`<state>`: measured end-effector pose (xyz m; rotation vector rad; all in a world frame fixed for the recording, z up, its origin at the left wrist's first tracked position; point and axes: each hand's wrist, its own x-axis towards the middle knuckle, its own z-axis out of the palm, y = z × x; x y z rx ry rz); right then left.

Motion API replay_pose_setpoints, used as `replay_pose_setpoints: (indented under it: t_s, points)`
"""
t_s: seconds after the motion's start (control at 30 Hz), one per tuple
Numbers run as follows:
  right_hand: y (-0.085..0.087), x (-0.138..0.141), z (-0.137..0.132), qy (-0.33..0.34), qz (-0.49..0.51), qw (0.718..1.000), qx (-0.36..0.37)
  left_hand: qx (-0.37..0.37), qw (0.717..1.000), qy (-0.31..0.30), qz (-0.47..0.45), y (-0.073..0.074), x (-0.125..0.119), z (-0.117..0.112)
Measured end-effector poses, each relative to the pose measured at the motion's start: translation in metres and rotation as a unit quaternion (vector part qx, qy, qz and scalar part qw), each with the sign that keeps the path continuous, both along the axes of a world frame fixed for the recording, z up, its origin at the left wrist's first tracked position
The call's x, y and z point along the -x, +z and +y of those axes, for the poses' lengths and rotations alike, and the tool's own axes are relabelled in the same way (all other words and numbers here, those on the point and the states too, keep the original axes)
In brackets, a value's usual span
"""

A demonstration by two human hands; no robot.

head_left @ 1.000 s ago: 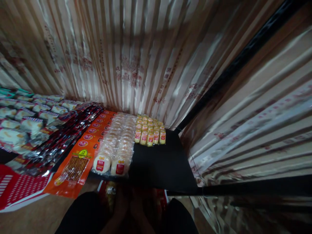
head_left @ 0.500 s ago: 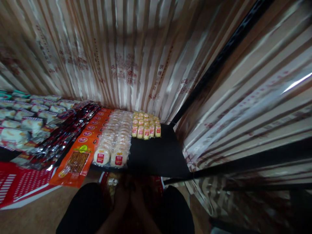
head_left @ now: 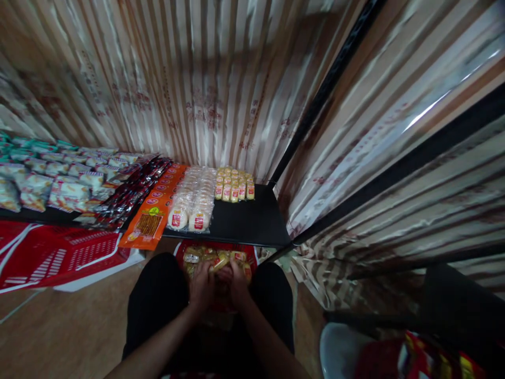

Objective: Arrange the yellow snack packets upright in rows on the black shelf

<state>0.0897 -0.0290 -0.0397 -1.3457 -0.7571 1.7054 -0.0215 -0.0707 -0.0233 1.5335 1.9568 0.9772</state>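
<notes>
Between my knees is a red basket [head_left: 254,256] with yellow-wrapped snacks [head_left: 193,255] inside. My left hand [head_left: 202,284] and my right hand [head_left: 238,284] are down in it, close together, with fingers curled. A yellow-wrapped snack [head_left: 221,261] shows between them, and both hands seem closed on it; the lower fingertips are dim and partly hidden. Just beyond, small yellow packets [head_left: 234,185] stand in rows on a black shelf [head_left: 248,223]. Beside these lie white round crackers in clear wrappers [head_left: 192,202].
Left along the shelf are an orange snack pack [head_left: 152,213], dark red shiny packs [head_left: 138,192] and white snack bags [head_left: 69,195]. A red crate [head_left: 87,252] sits below. Black posts [head_left: 323,89] rise at the right before striped sheeting [head_left: 221,79]. A pale tub [head_left: 339,347] stands lower right.
The view has tilted down, so shelf and packets sit higher in the picture. My hands, dark and blurred before, now show over the basket with a yellow-wrapped snack between them.
</notes>
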Motion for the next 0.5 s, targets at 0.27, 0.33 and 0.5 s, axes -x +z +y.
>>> replay_pose_setpoints:
  t_s: [0.27, 0.33, 0.5]
  points:
    - [0.05, -0.013, -0.005, -0.032, 0.088, 0.993, 0.075, -0.118, 0.984, -0.119, 0.068, 0.03, 0.013, -0.007]
    - [0.058, -0.017, -0.006, -0.025, 0.085, 0.995, 0.054, -0.135, 0.977, -0.141, 0.087, 0.038, 0.015, -0.004]
    - [0.071, -0.026, -0.008, -0.014, 0.065, 0.998, -0.01, -0.173, 0.971, -0.126, 0.111, 0.053, 0.016, 0.01]
